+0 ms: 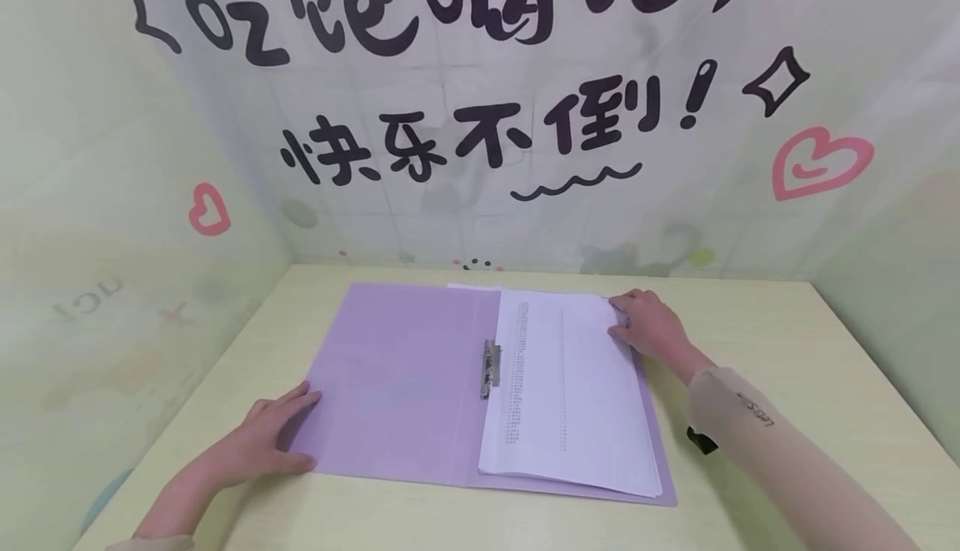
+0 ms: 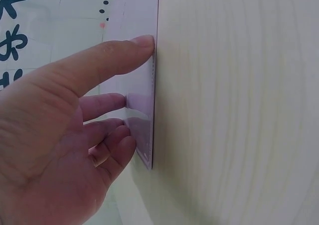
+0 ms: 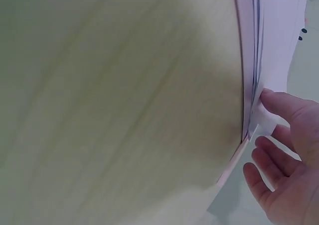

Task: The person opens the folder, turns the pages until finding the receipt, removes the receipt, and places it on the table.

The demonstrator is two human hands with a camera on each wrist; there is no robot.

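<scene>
A purple file folder (image 1: 397,376) lies spread flat on the table, with a metal clip (image 1: 491,369) at its spine. On its right half sits a stack of white printed paper sheets (image 1: 577,401), their edges slightly uneven. My left hand (image 1: 258,438) is at the folder's front left corner. Its thumb (image 2: 142,43) touches the front edge and its other fingers reach the left edge, spread apart. At the stack's far right corner, my right hand (image 1: 648,322) pinches the sheets between thumb (image 3: 276,101) and index finger; the remaining fingers are loosely bent.
The pale wooden table (image 1: 780,351) extends around the folder. Behind it hangs a white printed backdrop (image 1: 420,226) with black lettering and hearts, and similar sheeting stands along both sides. A small black object (image 1: 702,441) shows beneath the right sleeve.
</scene>
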